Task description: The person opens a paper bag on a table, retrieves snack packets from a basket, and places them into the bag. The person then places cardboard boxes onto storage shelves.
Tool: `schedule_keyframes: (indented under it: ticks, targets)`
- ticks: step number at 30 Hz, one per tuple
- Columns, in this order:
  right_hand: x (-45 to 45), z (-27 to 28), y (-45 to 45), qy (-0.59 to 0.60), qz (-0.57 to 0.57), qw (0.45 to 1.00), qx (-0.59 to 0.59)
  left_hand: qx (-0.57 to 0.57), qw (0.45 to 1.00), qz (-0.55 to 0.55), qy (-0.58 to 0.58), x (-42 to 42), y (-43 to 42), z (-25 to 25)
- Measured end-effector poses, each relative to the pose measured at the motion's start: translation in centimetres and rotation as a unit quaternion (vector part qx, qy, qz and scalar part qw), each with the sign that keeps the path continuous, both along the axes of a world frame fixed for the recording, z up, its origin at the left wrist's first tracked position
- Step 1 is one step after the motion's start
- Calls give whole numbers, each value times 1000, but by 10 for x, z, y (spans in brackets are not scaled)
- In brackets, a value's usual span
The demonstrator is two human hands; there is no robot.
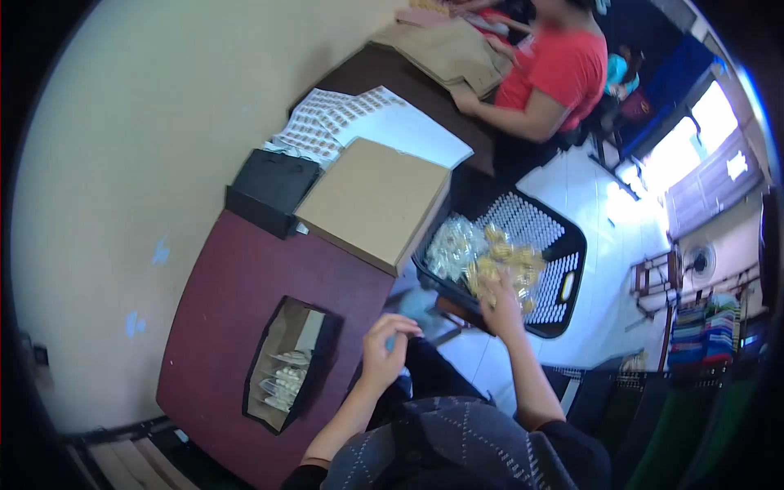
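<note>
My right hand (pixel 501 307) reaches into a black plastic basket (pixel 576 269) and touches clear packets with yellow contents (pixel 510 263). Its fingertips are partly lost among them, so its grip does not show. Clear packets with whitish contents (pixel 454 247) lie beside the yellow ones. Curled fingers close my left hand (pixel 384 349) in front of my body, near the table edge; a bit of blue shows inside the curl, but I cannot make out what it is. To its left stands a black open-topped paper bag (pixel 318 359) holding small white packets (pixel 286 384).
On the maroon table (pixel 245 278) are a closed brown cardboard box (pixel 376 200) and a black box (pixel 273 180). Behind lie printed sheets (pixel 351 118). A person in a red shirt (pixel 563 69) handles brown paper bags (pixel 445 49) at the far table. Folded textiles (pixel 706 327) are stacked at right.
</note>
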State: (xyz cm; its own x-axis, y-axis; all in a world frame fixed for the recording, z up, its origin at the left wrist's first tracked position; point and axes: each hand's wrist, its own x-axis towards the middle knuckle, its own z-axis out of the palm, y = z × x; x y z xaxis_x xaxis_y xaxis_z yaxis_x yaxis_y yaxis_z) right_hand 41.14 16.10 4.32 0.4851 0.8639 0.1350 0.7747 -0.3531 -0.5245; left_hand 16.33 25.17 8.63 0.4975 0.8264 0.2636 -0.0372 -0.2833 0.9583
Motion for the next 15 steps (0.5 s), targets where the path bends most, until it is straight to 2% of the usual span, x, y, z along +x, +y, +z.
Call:
schedule_keyframes:
  ticks: [1,2,5,8,10,12,14,15]
  targets:
    - [15,-1,1,-21,-14,1000,-1,-14,1000,28,4,7,2,-10]
    - [32,-2,-2,-27,-39,999,-4,-77,996,44,-1,17,0,-17]
    - [81,-6,-3,-32,-80,996,11,-101,995,3,23,61,8,-36]
    - [119,-31,-10,2,-125,992,13,-71,992,-68,84,119,19,-51]
    - [145,-72,-9,41,-99,994,25,-91,986,-79,117,160,32,-69]
    - [160,-113,-10,134,-108,985,10,-153,979,-84,109,192,52,-117]
    - [169,-149,-3,178,-120,977,-7,-181,979,-24,85,224,75,-126]
    - [173,-147,6,272,-152,949,-48,-191,976,-18,98,240,89,-126]
